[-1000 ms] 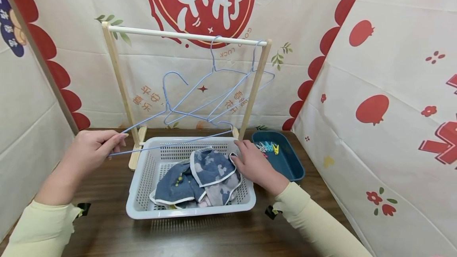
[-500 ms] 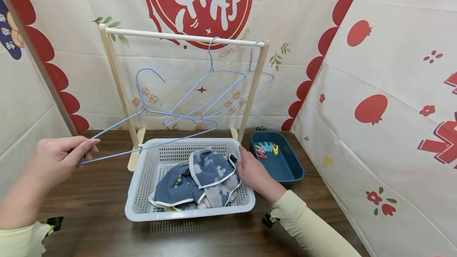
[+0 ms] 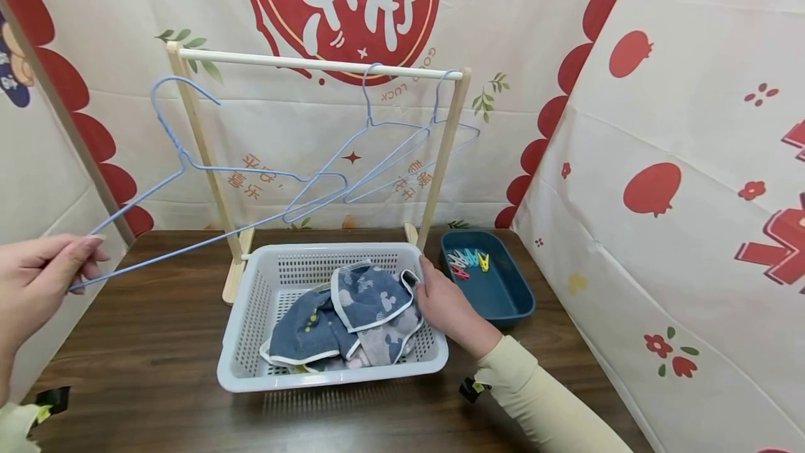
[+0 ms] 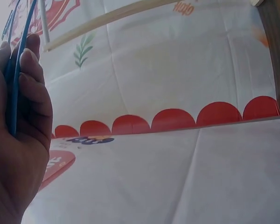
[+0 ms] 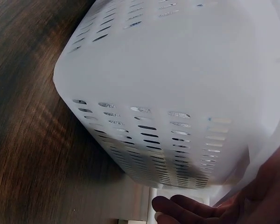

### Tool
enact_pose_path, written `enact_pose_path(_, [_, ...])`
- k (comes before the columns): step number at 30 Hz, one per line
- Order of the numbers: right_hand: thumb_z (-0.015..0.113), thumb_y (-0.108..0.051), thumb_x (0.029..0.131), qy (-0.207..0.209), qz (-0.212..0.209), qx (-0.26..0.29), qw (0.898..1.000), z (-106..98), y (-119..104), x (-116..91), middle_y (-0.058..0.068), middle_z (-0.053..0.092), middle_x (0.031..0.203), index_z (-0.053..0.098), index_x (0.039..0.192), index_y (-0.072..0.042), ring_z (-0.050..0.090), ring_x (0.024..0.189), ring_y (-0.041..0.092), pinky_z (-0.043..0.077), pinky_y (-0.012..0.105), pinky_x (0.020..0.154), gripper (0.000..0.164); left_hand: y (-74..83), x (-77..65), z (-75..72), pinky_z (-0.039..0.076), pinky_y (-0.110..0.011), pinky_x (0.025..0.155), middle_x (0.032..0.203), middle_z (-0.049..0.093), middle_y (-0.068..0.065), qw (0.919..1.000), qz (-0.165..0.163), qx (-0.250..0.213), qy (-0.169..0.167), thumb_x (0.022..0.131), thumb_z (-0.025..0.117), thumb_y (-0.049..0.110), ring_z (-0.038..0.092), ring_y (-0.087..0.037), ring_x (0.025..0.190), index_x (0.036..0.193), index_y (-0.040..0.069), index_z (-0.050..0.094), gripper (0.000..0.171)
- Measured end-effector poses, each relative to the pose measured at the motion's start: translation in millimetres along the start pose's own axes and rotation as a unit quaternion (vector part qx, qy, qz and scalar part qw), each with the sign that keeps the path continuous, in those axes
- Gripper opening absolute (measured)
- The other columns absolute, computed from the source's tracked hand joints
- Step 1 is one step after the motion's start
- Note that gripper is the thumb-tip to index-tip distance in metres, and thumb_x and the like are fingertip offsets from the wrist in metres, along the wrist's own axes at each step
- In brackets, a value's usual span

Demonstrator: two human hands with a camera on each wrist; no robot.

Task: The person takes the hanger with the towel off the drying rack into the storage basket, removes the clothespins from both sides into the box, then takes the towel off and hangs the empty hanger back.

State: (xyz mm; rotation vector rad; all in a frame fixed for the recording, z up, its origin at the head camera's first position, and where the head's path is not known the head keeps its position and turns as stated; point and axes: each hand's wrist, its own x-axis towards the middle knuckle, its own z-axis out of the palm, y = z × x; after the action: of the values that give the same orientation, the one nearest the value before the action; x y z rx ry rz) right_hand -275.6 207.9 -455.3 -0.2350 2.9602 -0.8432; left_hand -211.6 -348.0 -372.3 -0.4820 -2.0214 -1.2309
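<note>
My left hand (image 3: 38,278) grips one end of a blue wire hanger (image 3: 181,154), holding it up left of the drying rack with its hook upward. In the left wrist view, fingers curl around the blue wire (image 4: 16,84). My right hand (image 3: 445,303) holds the right rim of a white perforated basket (image 3: 333,377), thumb at the inner side. The right wrist view shows its fingers (image 5: 182,209) under the rim outside the basket wall (image 5: 144,84). Inside the basket lie crumpled dark-blue and grey cloths (image 3: 365,299) with white trim.
A wooden rack with a white bar (image 3: 314,63) stands behind the basket. Two blue hangers (image 3: 368,100) hang at its right end. A dark teal tray (image 3: 512,306) on the right contains several coloured clothespins (image 3: 468,259). Printed cloth walls (image 3: 692,124) enclose the table (image 3: 157,397).
My left hand has moved left with the hanger, whose hook has risen and passed to the rack's left side. My right hand has slid slightly down along the basket's right rim.
</note>
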Motion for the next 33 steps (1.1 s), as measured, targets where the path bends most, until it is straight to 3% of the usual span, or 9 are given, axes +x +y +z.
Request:
enact_pose_path(9, [0.053, -0.024, 0.117, 0.000, -0.004, 0.001, 1.000, 0.1, 0.4, 0.5, 0.021, 0.045, 0.170, 0.023, 0.175, -0.005, 0.056, 0.147, 0.038, 0.050, 0.061, 0.112, 0.067, 6.1, 11.2, 3.5, 0.044, -0.009, 0.050, 0.061, 0.063, 0.013, 0.9946, -0.072, 0.002, 0.075, 0.110, 0.057, -0.008, 0.054, 0.004, 0.050, 0.079, 0.011, 0.074, 0.041])
enact_pose_path(14, [0.053, -0.025, 0.117, 0.000, 0.001, 0.007, 1.000, 0.6, 0.1, 1.4, 0.020, 0.045, 0.170, 0.023, 0.175, -0.006, 0.056, 0.147, 0.039, 0.051, 0.061, 0.112, 0.068, 15.9, 23.0, 12.5, 0.045, -0.008, 0.051, 0.062, 0.062, 0.016, 0.9901, -0.088, 0.026, 0.106, 0.111, 0.061, 0.001, 0.055, 0.005, 0.050, 0.078, 0.017, 0.074, 0.039])
enact_pose_path(20, [0.053, -0.024, 0.117, 0.005, -0.003, -0.006, 1.000, 0.3, -0.1, 0.9, 0.021, 0.047, 0.168, 0.024, 0.174, -0.005, 0.060, 0.143, 0.039, 0.054, 0.059, 0.108, 0.067, 37.6, 39.2, 28.8, 0.044, -0.002, 0.061, 0.067, 0.058, 0.032, 0.9805, -0.109, 0.126, 0.103, 0.112, 0.067, 0.018, 0.053, 0.014, 0.057, 0.089, -0.003, 0.075, 0.032])
enact_pose_path(24, [0.053, -0.025, 0.117, 0.006, 0.000, -0.004, 1.000, -0.8, -1.1, 0.1, 0.021, 0.050, 0.167, 0.025, 0.175, -0.006, 0.067, 0.134, 0.038, 0.062, 0.055, 0.097, 0.067, 53.7, 50.4, 40.1, 0.034, -0.003, 0.056, 0.066, 0.049, 0.045, 0.9695, -0.094, 0.209, 0.088, 0.113, 0.066, 0.030, 0.045, 0.023, 0.057, 0.095, -0.004, 0.080, 0.041])
enact_pose_path(28, [0.053, -0.026, 0.117, 0.001, 0.004, 0.003, 1.000, -0.2, -0.4, -0.3, 0.020, 0.053, 0.164, 0.024, 0.175, -0.008, 0.074, 0.121, 0.036, 0.066, 0.049, 0.083, 0.067, 55.4, 60.2, 51.7, 0.028, -0.009, 0.054, 0.066, 0.044, 0.049, 0.9642, -0.055, 0.240, 0.098, 0.111, 0.068, 0.030, 0.039, 0.028, 0.056, 0.092, -0.001, 0.083, 0.039])
enact_pose_path(33, [0.053, -0.026, 0.118, 0.001, 0.002, 0.004, 1.000, 1.2, 0.3, -0.7, 0.021, 0.054, 0.163, 0.024, 0.175, -0.009, 0.074, 0.121, 0.035, 0.066, 0.049, 0.084, 0.066, 47.9, 65.4, 63.3, 0.025, -0.009, 0.056, 0.066, 0.074, -0.001, 0.9570, -0.027, 0.272, 0.098, 0.110, 0.070, 0.026, 0.031, 0.033, 0.060, 0.095, -0.002, 0.083, 0.034])
